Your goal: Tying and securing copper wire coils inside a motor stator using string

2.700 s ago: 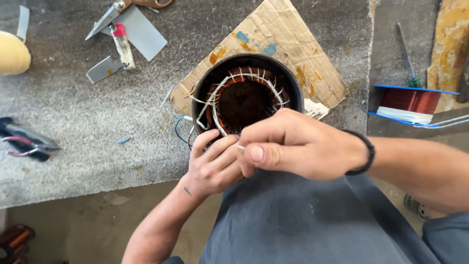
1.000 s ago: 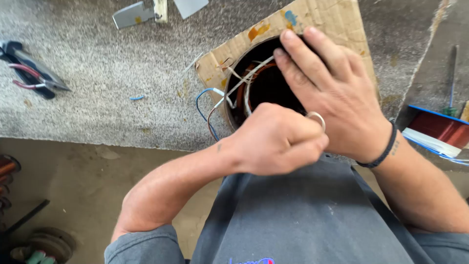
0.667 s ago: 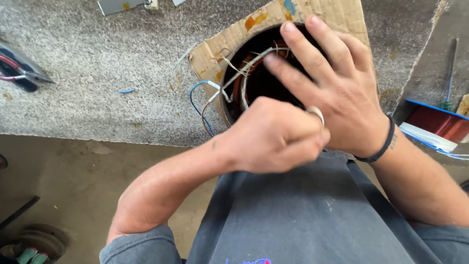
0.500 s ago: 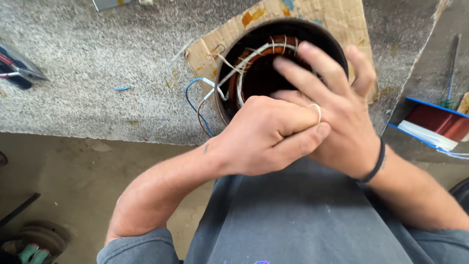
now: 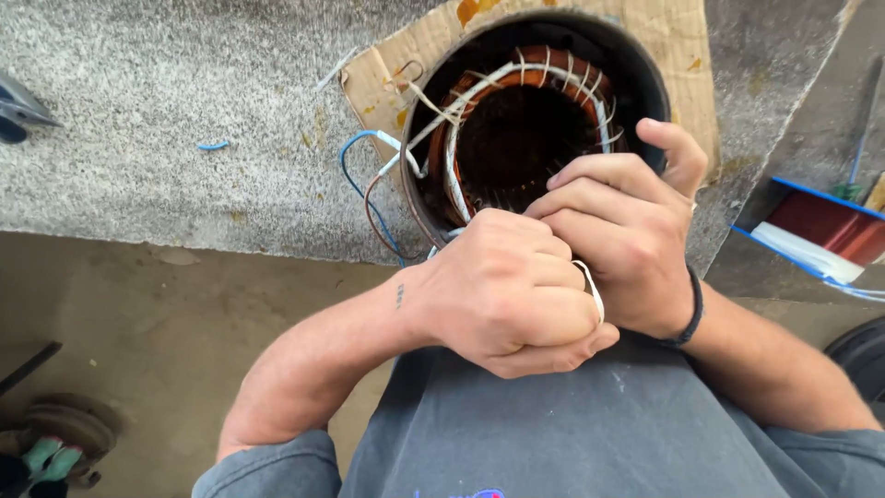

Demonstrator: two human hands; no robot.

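At far left, a blue scrap (image 5: pixel 212 146) lies on the grey bench (image 5: pixel 166 111). Blue and brown leads (image 5: pixel 361 180) curl off the near left side of the stator (image 5: pixel 530 120), a dark housing with copper windings laced in white, standing on cardboard (image 5: pixel 392 78) at the bench edge. The left hand (image 5: pixel 502 295) is a closed fist, a white cord (image 5: pixel 590 288) pinched in its fingers. The right hand (image 5: pixel 627 231), fingers curled, rests on the stator's near rim, touching the left. At far right, a copper wire spool (image 5: pixel 825 226).
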